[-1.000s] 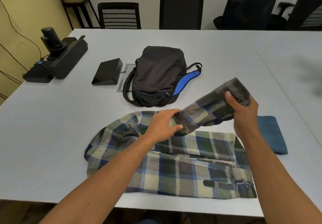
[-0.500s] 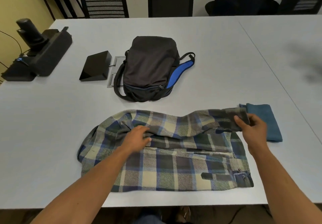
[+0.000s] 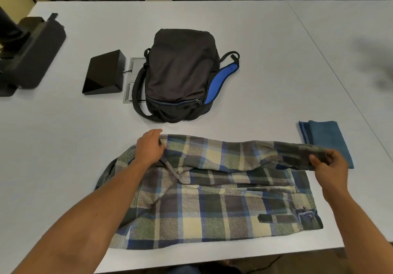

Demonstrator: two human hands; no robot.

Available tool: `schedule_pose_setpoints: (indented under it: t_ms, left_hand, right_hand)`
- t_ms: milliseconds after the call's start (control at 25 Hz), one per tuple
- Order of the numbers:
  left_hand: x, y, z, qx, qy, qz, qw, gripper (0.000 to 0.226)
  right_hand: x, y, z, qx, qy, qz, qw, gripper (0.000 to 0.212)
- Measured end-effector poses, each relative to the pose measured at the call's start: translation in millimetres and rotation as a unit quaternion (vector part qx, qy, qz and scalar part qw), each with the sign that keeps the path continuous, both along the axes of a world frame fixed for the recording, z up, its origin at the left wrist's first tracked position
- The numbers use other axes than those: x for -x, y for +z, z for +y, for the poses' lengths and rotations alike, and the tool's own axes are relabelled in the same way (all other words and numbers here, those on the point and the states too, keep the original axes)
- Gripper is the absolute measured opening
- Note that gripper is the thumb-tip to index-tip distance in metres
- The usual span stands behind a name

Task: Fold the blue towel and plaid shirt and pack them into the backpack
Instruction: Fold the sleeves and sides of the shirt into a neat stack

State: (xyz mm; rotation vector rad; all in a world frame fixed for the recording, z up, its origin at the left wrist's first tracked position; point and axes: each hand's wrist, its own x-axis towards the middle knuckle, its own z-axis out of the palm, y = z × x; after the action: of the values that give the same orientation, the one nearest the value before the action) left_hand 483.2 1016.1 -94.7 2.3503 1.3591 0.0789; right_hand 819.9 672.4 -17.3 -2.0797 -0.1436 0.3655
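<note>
The sleeve that was lifted above the plaid shirt point(image 3: 212, 192) a second ago now lies stretched flat across its upper edge, so this fold is nearly set. The left hand point(image 3: 150, 149) presses and grips the cloth near the shoulder; the right hand point(image 3: 330, 167) pinches the cuff, arm extended. The closed backpack point(image 3: 180, 75) lies beyond on the worktop point(image 3: 265, 60), and the blue towel point(image 3: 325, 137), already folded, lies beside the right hand.
</note>
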Motion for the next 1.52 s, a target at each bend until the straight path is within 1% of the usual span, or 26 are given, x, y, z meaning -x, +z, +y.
schedule_pose_setpoints:
  t_ms: [120,200,280,360,400,440,520,640,680,760,800,880,960,1040,1120,1240,1360,1440,1520]
  left_hand:
    - [-1,-14,23,0.061,-0.015,0.054,0.997,0.064]
    - [2,-20,29,0.1,-0.023,0.083,0.991,0.06]
    - [5,-21,33,0.076,-0.014,0.102,0.992,0.044]
    - [7,-16,35,0.012,-0.015,0.119,0.993,0.024]
    - [10,-13,36,-0.014,-0.011,0.111,0.994,0.02]
    - [12,-7,37,-0.03,0.003,0.083,0.996,0.018]
    - [19,7,37,-0.033,0.057,0.006,0.998,0.018]
    - [32,29,40,-0.024,0.153,-0.111,0.982,0.016]
    - [37,35,42,-0.002,0.188,-0.16,0.969,0.014]
    - [46,46,44,0.075,0.254,-0.257,0.93,0.011]
    - [50,49,45,0.109,0.274,-0.29,0.91,0.011]
    - [59,54,42,0.134,0.289,-0.325,0.891,0.011]
    - [65,54,38,0.139,0.295,-0.352,0.877,0.008]
    - [69,51,32,0.137,0.297,-0.359,0.874,0.007]
    - [72,47,28,0.135,0.291,-0.341,0.884,0.009]
    - [78,40,23,0.111,0.256,-0.271,0.921,0.011]
    - [88,30,20,0.098,0.191,-0.221,0.951,0.014]
    - [95,23,18,0.077,0.141,-0.196,0.968,0.022]
    - [100,18,17,0.045,0.096,-0.165,0.981,0.029]
  right_hand:
    - [6,1,6,0.024,-0.021,-0.01,0.999,0.025]
    - [9,6,13,0.025,-0.03,-0.02,0.999,0.028]
    - [9,11,21,0.002,-0.037,-0.037,0.999,0.026]
    - [11,16,28,-0.022,-0.042,-0.052,0.998,0.022]
    - [11,19,31,-0.031,-0.044,-0.057,0.997,0.022]
    - [10,22,34,-0.041,-0.045,-0.06,0.996,0.024]
    - [10,29,40,-0.055,-0.049,-0.062,0.995,0.034]
    - [9,41,50,-0.075,-0.063,-0.072,0.993,0.035]
    - [9,43,53,-0.082,-0.06,-0.078,0.992,0.033]
    - [9,49,58,-0.093,-0.05,-0.086,0.991,0.032]
    - [7,51,61,-0.099,-0.048,-0.087,0.99,0.031]
    - [7,55,65,-0.11,-0.04,-0.091,0.989,0.031]
    - [5,60,68,-0.122,-0.032,-0.1,0.987,0.03]
    - [4,65,72,-0.142,-0.025,-0.107,0.984,0.028]
    - [4,68,72,-0.149,-0.02,-0.12,0.981,0.027]
    - [0,63,68,-0.135,-0.009,-0.122,0.983,0.029]
    - [4,51,63,-0.115,-0.006,-0.101,0.988,0.021]
    - [10,45,63,-0.093,-0.01,-0.086,0.992,0.028]
    - [16,41,65,-0.077,-0.012,-0.083,0.994,0.03]
